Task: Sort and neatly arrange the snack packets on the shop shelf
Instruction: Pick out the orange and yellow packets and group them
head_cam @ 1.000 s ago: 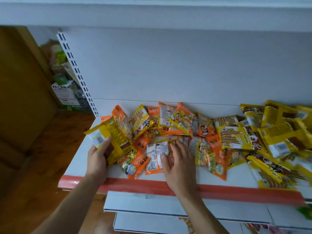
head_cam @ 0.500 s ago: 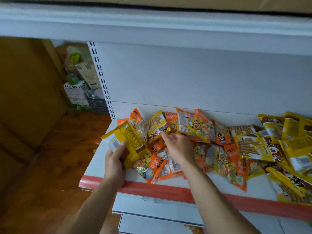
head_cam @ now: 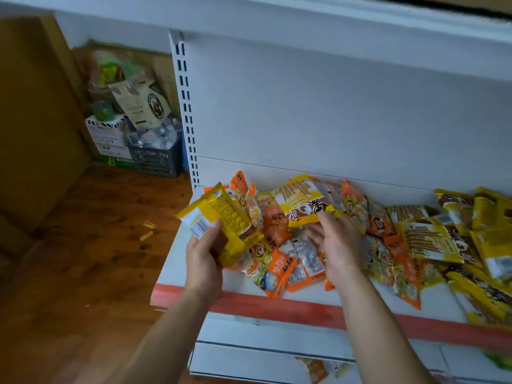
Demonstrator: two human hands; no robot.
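Observation:
A white shop shelf [head_cam: 177, 261] with a red front strip carries a loose heap of snack packets. Orange packets [head_cam: 279, 270] lie at the left and middle, yellow packets [head_cam: 432, 239] at the right. My left hand [head_cam: 203, 261] grips a small stack of yellow packets [head_cam: 221, 220] above the shelf's left end. My right hand [head_cam: 336, 245] pinches one yellow and brown packet [head_cam: 304, 203] by its lower edge and holds it lifted over the orange heap.
The white back panel [head_cam: 332, 106] and a slotted upright [head_cam: 187, 112] stand behind the heap. Left of the shelf are a wooden floor [head_cam: 83, 259], a dark crate [head_cam: 155, 159] and boxes [head_cam: 108, 137]. Two small packets [head_cam: 148, 230] lie on the floor. A lower shelf [head_cam: 277, 361] sits beneath.
My right hand went from lying flat on the orange packets to picking a yellow and brown packet out of the heap and lifting it. The left hand kept its stack.

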